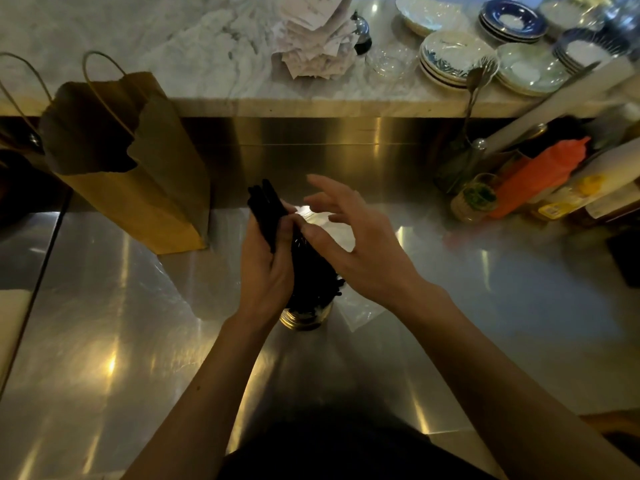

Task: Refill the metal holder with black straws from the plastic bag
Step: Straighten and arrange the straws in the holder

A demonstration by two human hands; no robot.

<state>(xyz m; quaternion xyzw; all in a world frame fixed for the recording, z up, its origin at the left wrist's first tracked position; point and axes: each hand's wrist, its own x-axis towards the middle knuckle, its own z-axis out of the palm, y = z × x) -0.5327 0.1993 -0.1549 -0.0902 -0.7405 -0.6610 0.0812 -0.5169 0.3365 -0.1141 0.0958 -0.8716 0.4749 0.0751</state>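
Note:
My left hand (266,268) grips a bundle of black straws (265,206) whose top ends stick up above my fingers. Below it stands the metal holder (304,318) on the steel counter, packed with more black straws (311,282) that lean to the right. My right hand (360,247) hovers over those straws with fingers spread and relaxed, its thumb close to my left thumb. The clear plastic bag (360,315) lies flat on the counter behind and right of the holder, mostly hidden by my hands.
A brown paper bag (138,174) with handles stands at the left. Bottles, an orange squeeze bottle (540,178) and a small jar (474,202) crowd the right. Stacked plates (453,57) and paper slips (318,39) sit on the marble ledge behind the steel counter (138,341).

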